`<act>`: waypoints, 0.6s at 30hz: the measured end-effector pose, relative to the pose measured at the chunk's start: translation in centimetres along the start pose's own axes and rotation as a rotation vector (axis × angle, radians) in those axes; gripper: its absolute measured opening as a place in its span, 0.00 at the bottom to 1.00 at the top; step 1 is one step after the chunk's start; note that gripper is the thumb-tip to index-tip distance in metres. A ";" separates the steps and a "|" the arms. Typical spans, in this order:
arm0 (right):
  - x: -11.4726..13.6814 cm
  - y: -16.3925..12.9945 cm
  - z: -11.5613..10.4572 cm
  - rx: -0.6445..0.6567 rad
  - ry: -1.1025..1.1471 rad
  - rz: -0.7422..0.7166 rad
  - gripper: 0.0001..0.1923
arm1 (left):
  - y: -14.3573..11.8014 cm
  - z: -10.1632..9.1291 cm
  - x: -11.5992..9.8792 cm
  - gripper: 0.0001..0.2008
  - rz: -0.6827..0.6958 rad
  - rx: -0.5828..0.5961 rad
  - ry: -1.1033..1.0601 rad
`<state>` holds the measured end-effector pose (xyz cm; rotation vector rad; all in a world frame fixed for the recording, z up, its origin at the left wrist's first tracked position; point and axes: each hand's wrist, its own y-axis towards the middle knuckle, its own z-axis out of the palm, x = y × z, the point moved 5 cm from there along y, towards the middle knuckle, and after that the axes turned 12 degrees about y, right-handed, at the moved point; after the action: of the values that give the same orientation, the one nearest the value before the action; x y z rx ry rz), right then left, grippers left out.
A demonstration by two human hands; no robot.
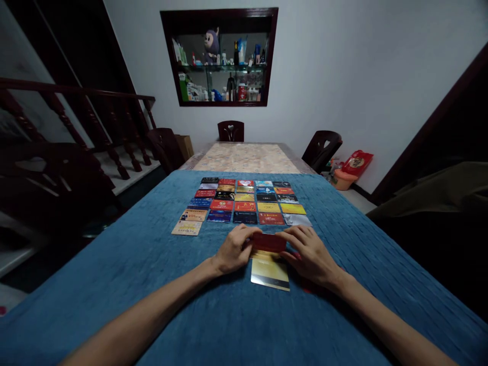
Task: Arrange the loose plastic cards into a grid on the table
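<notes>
Between my two hands a dark red card is held up on its long edge, tilted toward me. My left hand pinches its left end, and my right hand pinches the right end. Just below it a gold card with a dark stripe lies on the blue cloth. Something red shows partly beneath my right hand, mostly hidden. Beyond my hands, several cards lie in rows and columns, among them a red card, a silver card and a cream card at the near left corner.
A blue cloth covers the near part of the table; a patterned tabletop shows behind it. Dark chairs stand around. A shelf niche is set in the wall, and a red bag lies at right.
</notes>
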<state>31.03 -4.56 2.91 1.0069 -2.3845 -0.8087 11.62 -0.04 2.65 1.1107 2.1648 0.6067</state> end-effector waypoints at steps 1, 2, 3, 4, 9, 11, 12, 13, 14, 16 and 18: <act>0.1 0.0 0.1 -0.001 -0.026 -0.001 0.22 | 0.0 -0.1 0.0 0.20 0.000 0.000 -0.008; 0.1 0.1 0.1 -0.003 -0.052 -0.005 0.22 | 0.1 -0.2 0.1 0.20 0.001 -0.001 -0.016; 0.2 0.1 0.2 -0.006 -0.078 -0.010 0.21 | 0.2 -0.3 0.1 0.20 0.003 -0.005 -0.023; 0.3 0.2 0.3 -0.009 -0.101 -0.017 0.21 | 0.2 -0.4 0.1 0.20 0.005 -0.010 -0.030; 0.8 0.5 0.4 -0.030 -0.177 -0.056 0.20 | 0.5 -0.7 0.2 0.22 0.008 -0.027 -0.037; 0.9 0.7 0.4 -0.033 -0.182 -0.047 0.20 | 0.6 -0.7 0.3 0.22 0.004 -0.028 -0.029; 0.8 0.7 0.4 -0.032 -0.178 -0.040 0.21 | 0.6 -0.8 0.4 0.22 0.001 -0.026 -0.025; 0.8 0.8 0.4 -0.032 -0.173 -0.034 0.21 | 0.7 -0.8 0.4 0.22 -0.001 -0.025 -0.022; 0.8 0.9 0.4 -0.034 -0.166 -0.030 0.22 | 0.7 -0.8 0.4 0.22 0.000 -0.023 -0.021; 0.7 1.0 0.2 -0.041 -0.160 -0.021 0.23 | 0.9 -0.8 0.5 0.22 0.009 -0.017 -0.016; 0.6 1.2 0.1 -0.038 -0.172 -0.015 0.23 | 1.1 -0.9 0.4 0.22 0.030 -0.011 0.004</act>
<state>30.04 -4.31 3.71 0.9774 -2.4963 -0.9781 11.39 0.82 3.87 1.1389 2.1497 0.6337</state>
